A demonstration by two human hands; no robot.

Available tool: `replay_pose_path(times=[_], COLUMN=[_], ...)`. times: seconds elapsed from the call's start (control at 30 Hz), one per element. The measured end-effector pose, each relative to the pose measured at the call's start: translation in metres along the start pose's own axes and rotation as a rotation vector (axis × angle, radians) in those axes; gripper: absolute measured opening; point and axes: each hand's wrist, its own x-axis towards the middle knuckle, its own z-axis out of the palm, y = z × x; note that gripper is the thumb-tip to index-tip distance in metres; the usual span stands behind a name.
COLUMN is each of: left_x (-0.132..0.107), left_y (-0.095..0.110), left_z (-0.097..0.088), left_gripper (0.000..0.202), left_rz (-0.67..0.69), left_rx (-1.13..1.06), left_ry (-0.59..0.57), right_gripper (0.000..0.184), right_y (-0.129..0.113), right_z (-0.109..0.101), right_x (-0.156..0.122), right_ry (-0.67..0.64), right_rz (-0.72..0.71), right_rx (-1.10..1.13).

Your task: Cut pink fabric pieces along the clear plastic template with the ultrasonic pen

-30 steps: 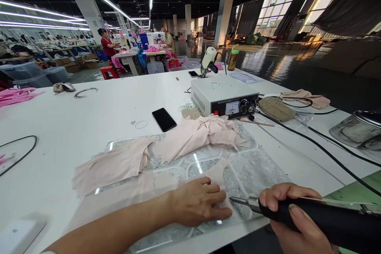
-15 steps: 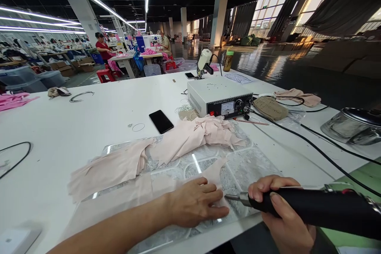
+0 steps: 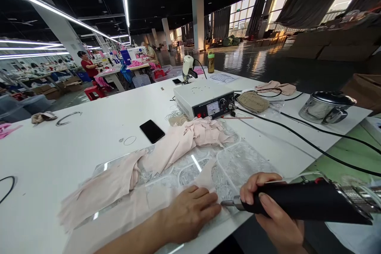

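– Now, nearest items, please.
– Item 1: left hand (image 3: pixel 190 212), opened flat with the fingers together, palm down, pressing on Item 2.
– Item 2?
– Pale pink fabric piece (image 3: pixel 139 208), spread flat at the near edge of the white table (image 3: pixel 74 143), lying partly on a clear sheet (image 3: pixel 247 158) with a grey pattern showing through it.
– And the other hand?
– Item 3: right hand (image 3: pixel 268 214), fingers wrapped fully round Item 4, thumb on top.
– Item 4?
– Black-handled tool (image 3: pixel 297 204), held roughly level and pointing left. Its metal tip sits at the fabric's right edge, just beside the left fingertips; I cannot tell whether it touches the cloth.
– Middle ground?
– Item 5: heap of pink pieces (image 3: pixel 190 135), crumpled, on the far part of the clear sheet. Item 6: black phone (image 3: pixel 152 131), flat, screen dark, just left of the heap. Item 7: black cable (image 3: pixel 297 139), crossing the table on the right.
– Further back?
– Item 8: white control box (image 3: pixel 205 101), dial and knobs on its front, directly behind the heap. Item 9: steel pot (image 3: pixel 326 107), lidded, well to the right.
– Farthest?
– Item 10: bottle (image 3: pixel 210 62), upright at the table's far end. Item 11: person in a red top (image 3: pixel 86 63), at another table, far left.
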Motion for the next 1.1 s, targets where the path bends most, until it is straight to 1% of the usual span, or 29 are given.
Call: replay_pose_path(times=[0.1, 0.2, 0.33, 0.53, 0.73, 0.87, 0.93, 1.03, 1.1], left_x=[0.002, 0.004, 0.006, 0.005, 0.005, 0.005, 0.005, 0.005, 0.005], left_y=[-0.003, -0.006, -0.011, -0.016, -0.017, -0.016, -0.015, -0.014, -0.014], left_z=[-0.004, -0.010, -0.014, -0.013, -0.014, -0.015, -0.015, -0.014, -0.013], left_gripper=[0.025, 0.024, 0.021, 0.024, 0.027, 0.023, 0.022, 0.021, 0.021], left_rz=[0.005, 0.013, 0.061, 0.086, 0.082, 0.074, 0.071, 0.070, 0.068], left_rx=[0.010, 0.055, 0.085, 0.063, 0.052, 0.076, 0.083, 0.085, 0.088], left_ry=[0.005, -0.044, -0.089, -0.094, -0.111, -0.108, -0.103, -0.107, -0.105], right_gripper=[0.001, 0.002, 0.001, 0.007, 0.008, 0.008, 0.010, 0.016, 0.017], right_y=[0.001, 0.000, -0.003, -0.009, -0.010, -0.011, -0.012, -0.011, -0.009], right_z=[-0.004, -0.008, -0.007, 0.002, 0.003, 0.001, 0.002, 0.006, 0.008], right_x=[-0.001, -0.001, 0.000, 0.002, 0.004, 0.004, 0.007, 0.011, 0.014], right_ry=[-0.031, -0.055, -0.046, 0.014, 0.022, -0.006, 0.019, 0.089, 0.120], right_rz=[0.006, 0.018, 0.010, -0.006, 0.010, 0.017, 0.030, 0.044, 0.029], right_rx=[-0.027, -0.053, -0.034, -0.068, -0.070, -0.091, -0.097, -0.104, -0.104])
